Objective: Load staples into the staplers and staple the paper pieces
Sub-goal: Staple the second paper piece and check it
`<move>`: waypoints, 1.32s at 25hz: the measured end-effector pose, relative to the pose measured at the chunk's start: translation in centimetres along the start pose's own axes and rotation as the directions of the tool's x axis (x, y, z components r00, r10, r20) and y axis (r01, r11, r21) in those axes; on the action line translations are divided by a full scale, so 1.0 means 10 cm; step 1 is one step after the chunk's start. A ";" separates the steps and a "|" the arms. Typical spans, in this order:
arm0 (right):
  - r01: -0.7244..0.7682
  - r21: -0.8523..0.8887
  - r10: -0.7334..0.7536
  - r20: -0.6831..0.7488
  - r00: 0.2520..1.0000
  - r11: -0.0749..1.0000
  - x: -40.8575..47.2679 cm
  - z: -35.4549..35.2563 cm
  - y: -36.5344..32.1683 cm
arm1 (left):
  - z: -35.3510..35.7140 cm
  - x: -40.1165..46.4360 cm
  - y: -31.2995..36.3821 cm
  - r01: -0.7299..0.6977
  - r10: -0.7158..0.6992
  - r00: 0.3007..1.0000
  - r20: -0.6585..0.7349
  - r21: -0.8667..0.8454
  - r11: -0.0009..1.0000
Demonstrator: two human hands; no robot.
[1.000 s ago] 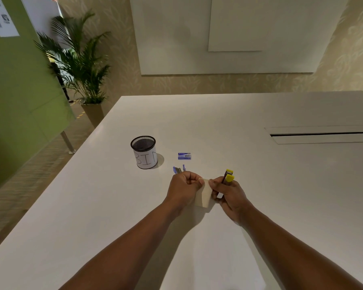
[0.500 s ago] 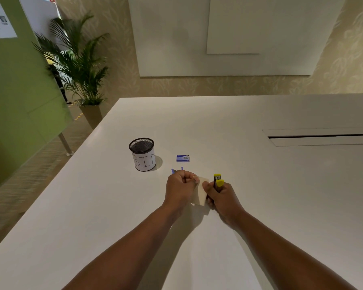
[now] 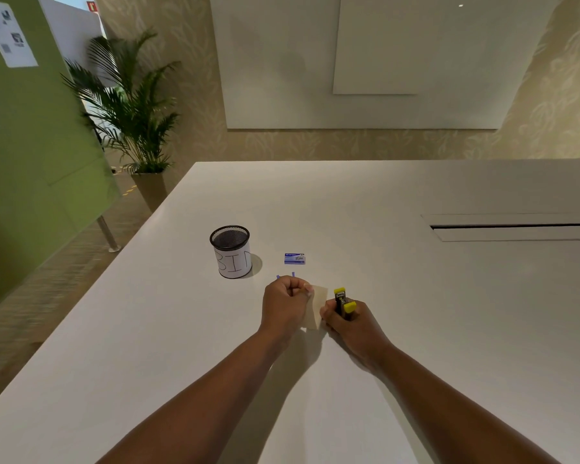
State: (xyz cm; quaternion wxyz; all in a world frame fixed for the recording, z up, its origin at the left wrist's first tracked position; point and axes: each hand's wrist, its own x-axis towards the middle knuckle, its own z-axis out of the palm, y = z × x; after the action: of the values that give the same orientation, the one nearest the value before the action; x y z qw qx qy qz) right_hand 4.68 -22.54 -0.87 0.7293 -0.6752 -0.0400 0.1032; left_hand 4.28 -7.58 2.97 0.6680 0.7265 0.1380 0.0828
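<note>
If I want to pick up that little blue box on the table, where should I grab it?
Pinch the small blue box by its two long sides, coming straight down from above. It lies flat and alone on the white table, with space around it, so your fingers should fit on both sides.

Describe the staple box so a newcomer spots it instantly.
On the white table, find the black mesh cup marked BIN. Just to its right, beyond the left hand, lies the staple box: a small flat blue-and-white carton, the only boxed item there.
</note>
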 end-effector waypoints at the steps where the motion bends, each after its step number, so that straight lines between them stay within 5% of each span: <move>1: -0.006 -0.013 0.006 -0.002 1.000 1.000 0.00 0.01 0.00 | -0.01 0.01 -0.01 0.003 -0.003 1.000 -0.001 -0.009 1.000; 19: 0.055 -0.080 -0.046 0.110 0.993 0.995 -0.08 0.09 0.01 | -0.11 -0.02 0.04 0.050 -0.055 0.997 -0.046 -0.099 0.994; 23: 0.004 0.011 -0.005 0.095 0.995 1.000 -0.08 0.08 -0.01 | -0.10 -0.04 0.06 0.044 -0.052 0.997 -0.060 -0.129 0.991; 28: -0.014 0.058 0.016 -0.035 0.999 0.998 -0.07 0.02 -0.06 | -0.11 -0.01 0.04 0.043 -0.045 0.999 -0.010 -0.168 0.985; 33: 0.027 0.143 0.008 -0.243 0.970 0.989 0.02 -0.13 0.00 | -0.27 0.03 0.03 0.091 -0.085 0.959 0.270 -0.009 0.996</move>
State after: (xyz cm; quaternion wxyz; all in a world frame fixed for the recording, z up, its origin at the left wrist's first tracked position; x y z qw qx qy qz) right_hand 5.10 -23.75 -1.01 0.7764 -0.6276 0.0539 0.0190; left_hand 3.80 -4.94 3.48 0.6912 0.7171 0.0771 -0.0452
